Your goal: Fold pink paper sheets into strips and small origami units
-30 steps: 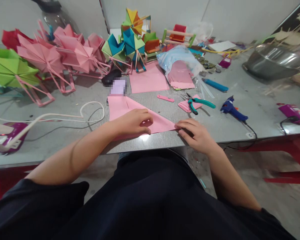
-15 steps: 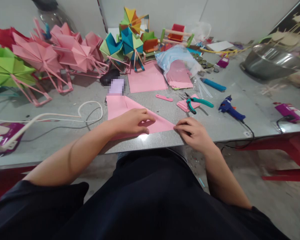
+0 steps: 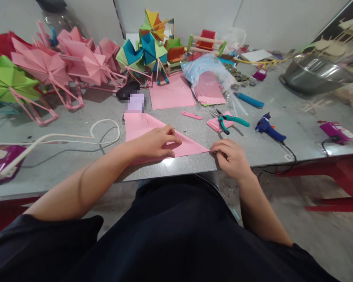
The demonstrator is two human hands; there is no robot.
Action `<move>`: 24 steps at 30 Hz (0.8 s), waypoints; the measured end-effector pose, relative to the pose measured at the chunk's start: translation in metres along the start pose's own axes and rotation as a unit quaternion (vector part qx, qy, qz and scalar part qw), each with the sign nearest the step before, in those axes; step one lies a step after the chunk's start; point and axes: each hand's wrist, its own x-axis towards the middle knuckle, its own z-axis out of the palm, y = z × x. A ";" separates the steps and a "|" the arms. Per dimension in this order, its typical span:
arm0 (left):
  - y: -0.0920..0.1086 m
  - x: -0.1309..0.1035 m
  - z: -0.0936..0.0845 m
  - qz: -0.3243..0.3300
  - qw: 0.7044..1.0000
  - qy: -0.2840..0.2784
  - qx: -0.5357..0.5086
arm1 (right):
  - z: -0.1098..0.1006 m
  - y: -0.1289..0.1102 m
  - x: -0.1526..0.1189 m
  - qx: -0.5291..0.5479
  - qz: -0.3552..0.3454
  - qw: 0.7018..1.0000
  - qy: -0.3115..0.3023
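A sheet of pink paper (image 3: 137, 129) lies folded on the metal table, a slanted fold narrowing to a point at its right end. My left hand (image 3: 159, 143) rests on it near the front edge, fingers bent and apart, pressing it to the table. At the pointed right corner is my right hand (image 3: 229, 156), its fingers curled together with the fingertips on the tip of the paper. The fingers partly hide that tip.
Behind the paper lie a pink cutter (image 3: 192, 115), green-handled pliers (image 3: 237, 119) and more pink sheets (image 3: 172, 94). A blue glue gun (image 3: 270, 128) is to the right. Folded-paper wheel models (image 3: 44, 66) stand at back left. White cable (image 3: 61, 135) crosses the left side.
My right hand has slid slightly to the right along the paper's corner, uncovering more of the tip. My left hand stays in about the same place on the sheet.
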 end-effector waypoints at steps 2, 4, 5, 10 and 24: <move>-0.001 0.000 0.000 0.003 1.000 -0.003 -0.004 | 0.001 -0.001 -0.001 -0.018 0.012 1.000 0.020; 0.000 0.000 0.001 0.005 1.000 0.001 -0.010 | 0.003 -0.006 -0.001 -0.036 0.009 0.999 0.037; 0.001 -0.001 0.001 0.006 1.000 0.003 -0.013 | 0.005 -0.010 -0.001 -0.043 0.002 0.998 0.038; 0.012 0.001 0.011 0.015 1.000 0.007 -0.015 | 0.016 -0.040 -0.001 -0.066 -0.084 0.994 -0.029; 0.023 -0.004 0.035 -0.100 0.986 0.034 0.131 | 0.032 -0.057 -0.001 -0.078 -0.117 0.990 -0.031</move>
